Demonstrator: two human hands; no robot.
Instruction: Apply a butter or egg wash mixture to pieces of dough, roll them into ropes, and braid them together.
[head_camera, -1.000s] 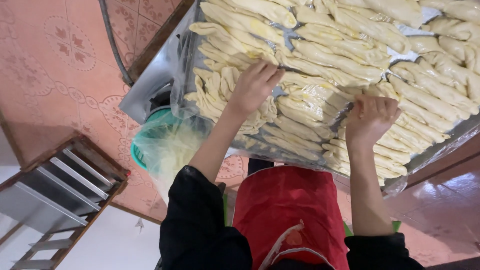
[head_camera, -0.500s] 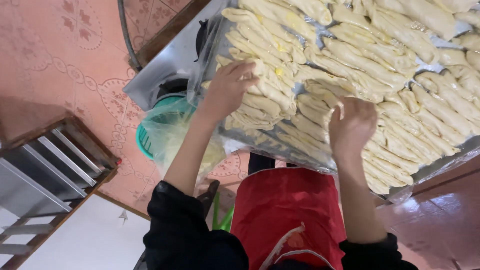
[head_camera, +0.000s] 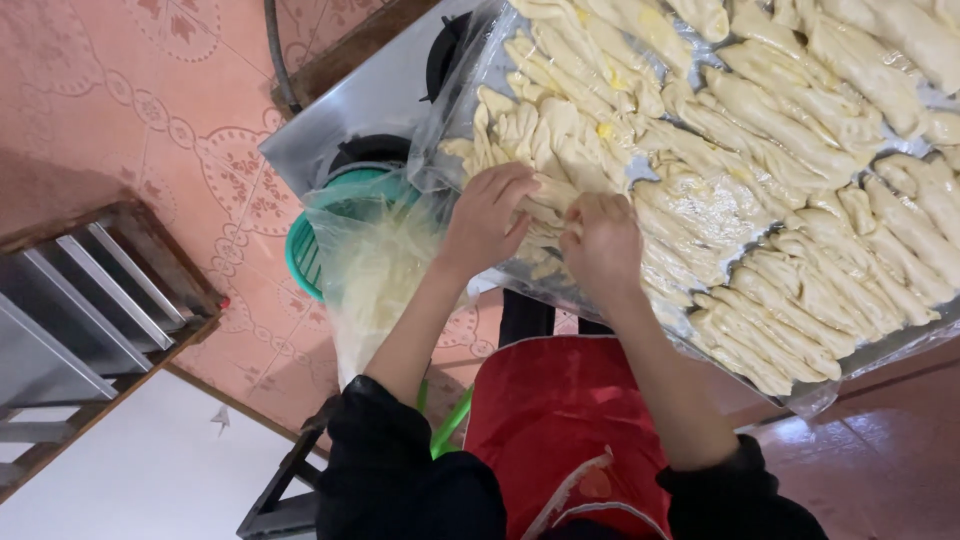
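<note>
Dough strip (head_camera: 545, 195) at tray (head_camera: 900, 345) near edge, about 7 o'clock of the pile, pinched between left hand (head_camera: 490, 215) and right hand (head_camera: 603, 240), fingers curled closed on it. Risk: soft strip stretches or tears, sticks to plastic sheet (head_camera: 455, 150).

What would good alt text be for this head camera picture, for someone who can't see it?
Seen from above, a person's left hand and right hand meet over one pale dough strip at the near edge of a plastic-lined metal tray crowded with such strips. A green basket lined with a clear bag sits beside the tray, above a pink patterned floor.
</note>
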